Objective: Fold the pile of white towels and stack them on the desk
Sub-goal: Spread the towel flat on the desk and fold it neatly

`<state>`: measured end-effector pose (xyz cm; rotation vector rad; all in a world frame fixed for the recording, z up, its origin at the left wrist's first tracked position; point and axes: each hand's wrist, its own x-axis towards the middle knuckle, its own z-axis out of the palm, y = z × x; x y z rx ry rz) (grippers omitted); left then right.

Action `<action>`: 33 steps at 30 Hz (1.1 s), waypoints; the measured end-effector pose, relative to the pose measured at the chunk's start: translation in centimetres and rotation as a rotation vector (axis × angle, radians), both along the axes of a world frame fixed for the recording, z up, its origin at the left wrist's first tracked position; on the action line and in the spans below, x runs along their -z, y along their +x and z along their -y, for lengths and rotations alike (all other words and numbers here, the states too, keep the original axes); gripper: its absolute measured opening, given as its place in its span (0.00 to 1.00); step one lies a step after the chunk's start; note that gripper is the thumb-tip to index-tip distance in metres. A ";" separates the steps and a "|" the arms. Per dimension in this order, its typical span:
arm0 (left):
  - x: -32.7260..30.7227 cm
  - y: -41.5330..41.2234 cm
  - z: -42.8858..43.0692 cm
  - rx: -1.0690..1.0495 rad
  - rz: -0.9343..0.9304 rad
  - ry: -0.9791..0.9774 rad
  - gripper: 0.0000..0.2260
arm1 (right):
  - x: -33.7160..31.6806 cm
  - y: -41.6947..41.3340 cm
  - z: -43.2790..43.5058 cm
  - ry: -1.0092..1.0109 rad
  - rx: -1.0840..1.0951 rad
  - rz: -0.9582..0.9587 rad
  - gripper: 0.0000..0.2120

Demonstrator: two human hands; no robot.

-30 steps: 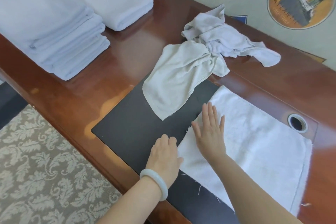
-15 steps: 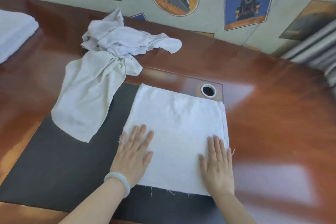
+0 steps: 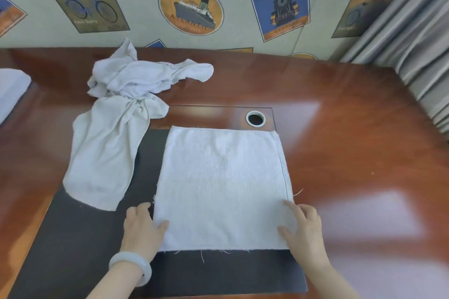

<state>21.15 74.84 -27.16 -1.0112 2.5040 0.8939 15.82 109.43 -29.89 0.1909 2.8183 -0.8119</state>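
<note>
A white towel (image 3: 222, 184) lies flat and smoothed on the dark desk mat (image 3: 80, 238). My left hand (image 3: 141, 227) is at its near left edge, thumb on top of the cloth and fingers curled against the edge, pinching it. My right hand (image 3: 302, 228) lies over the near right edge, with its thumb and straight index finger resting on the cloth. A crumpled pile of white towels (image 3: 126, 102) lies at the back left, one towel trailing down onto the mat. The corner of a folded towel stack (image 3: 11, 90) shows at the far left edge.
The glossy wooden desk (image 3: 352, 153) stretches to the right. A round cable hole (image 3: 255, 119) sits just behind the flat towel. The wall with poster prints runs along the back, and grey curtains (image 3: 418, 51) hang at the right.
Both hands slid back from the towel's surface to its near side edges. The view turned right, so the folded stacks have almost left the frame.
</note>
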 end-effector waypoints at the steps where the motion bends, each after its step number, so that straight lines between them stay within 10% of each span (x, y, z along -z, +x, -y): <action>1: 0.0 0.2 0.2 -0.036 0.013 0.077 0.25 | -0.4 0.4 -0.3 -0.032 0.079 0.071 0.33; 13: -2.0 2.0 0.8 -0.431 -0.164 0.623 0.12 | -3.9 0.5 -1.2 -0.490 0.431 0.401 0.07; 18: -4.4 3.5 1.8 -0.238 -0.117 0.692 0.17 | -6.1 1.0 -2.9 -0.682 0.209 0.427 0.23; 23: -6.7 4.1 3.1 -0.156 0.106 0.903 0.22 | -8.8 0.0 -5.0 -0.848 0.212 0.845 0.10; 27: -6.8 1.1 3.4 -0.376 -0.042 0.970 0.11 | -8.1 -3.7 -3.8 -1.036 0.365 0.769 0.13; 33: -5.2 -4.1 3.6 -0.036 -0.078 0.535 0.11 | -5.7 -7.8 -0.4 -0.545 0.167 0.458 0.09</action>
